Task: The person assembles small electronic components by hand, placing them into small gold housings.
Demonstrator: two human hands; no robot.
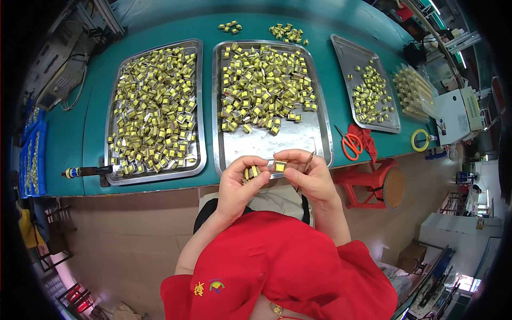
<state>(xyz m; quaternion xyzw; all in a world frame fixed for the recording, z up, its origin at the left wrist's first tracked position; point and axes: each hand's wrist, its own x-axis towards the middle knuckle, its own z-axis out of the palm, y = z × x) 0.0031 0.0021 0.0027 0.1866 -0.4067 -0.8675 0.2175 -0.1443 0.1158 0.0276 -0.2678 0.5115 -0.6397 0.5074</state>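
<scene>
Above the near edge of the middle metal tray [261, 145], my two hands are close together. My left hand [234, 184] is closed on small yellow-taped transformers [251, 173]; its fingers partly hide them, so their number is unclear. Between thumb and fingertips of my right hand [314, 178] is another small transformer [280, 166], its yellow face turned up. A thin metal tool [310, 159] also lies across the fingers of that hand; I cannot tell its kind. Many similar transformers [266, 88] are heaped over the far part of the middle tray.
A left tray [200, 106] is full of transformers; a tilted right tray [346, 74] holds fewer. Two small piles [288, 33] lie beyond. Red-handled scissors [352, 146], a red cloth [365, 140], a yellow tape roll [420, 140], stacked pale trays [413, 90] and a red stool [368, 184] are rightward.
</scene>
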